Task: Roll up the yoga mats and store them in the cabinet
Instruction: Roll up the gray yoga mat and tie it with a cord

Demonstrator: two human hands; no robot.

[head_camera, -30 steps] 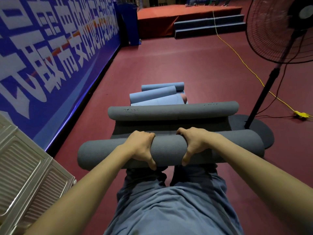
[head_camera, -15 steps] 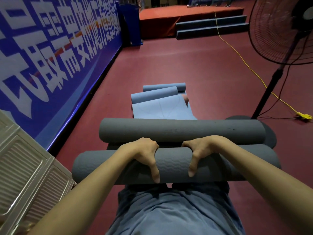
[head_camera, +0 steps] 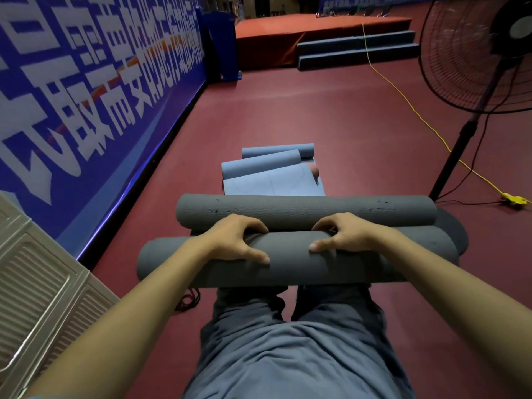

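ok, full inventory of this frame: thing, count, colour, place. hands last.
grey mat rolls: 2, dark grey, floor centre, one behind the other
blue mats: 2 rolls, light blue, behind the grey ones; nearer one part unrolled
fan: 1, black, standing right
cable: 1, yellow, across floor to right edge
banner: 1, blue with white lettering, left wall
stage: 1, red top with grey steps, far end
panel: beige, ribbed, bottom left
left hand: grips near grey roll
right hand: grips near grey roll
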